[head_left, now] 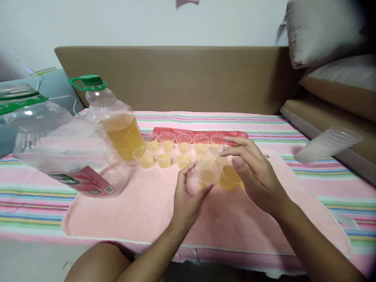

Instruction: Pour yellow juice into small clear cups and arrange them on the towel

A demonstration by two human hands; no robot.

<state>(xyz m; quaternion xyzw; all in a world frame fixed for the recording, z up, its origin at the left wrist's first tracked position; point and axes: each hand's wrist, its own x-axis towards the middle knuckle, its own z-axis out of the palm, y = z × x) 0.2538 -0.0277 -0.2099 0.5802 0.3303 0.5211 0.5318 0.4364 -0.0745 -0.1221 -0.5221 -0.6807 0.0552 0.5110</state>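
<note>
My left hand (190,196) is wrapped round the lower part of a clear plastic cup (208,164), which is tilted over the pink mat (141,211). Close to the cup's upper right side is my right hand (249,168), its fingers spread and nothing gripped between them. Behind and beside the held cup, small clear cups with yellow liquid stand in rows, such as one at the left (164,160). A fuller cup (230,178) stands under the right hand's fingers, partly hidden by them.
An uncapped large bottle (67,145) and a green-capped bottle of yellow liquid (120,129) are at left. A red plastic package (190,132) lies behind the cups. Stacked clear cups (329,145) lie at right, near cushions (323,35).
</note>
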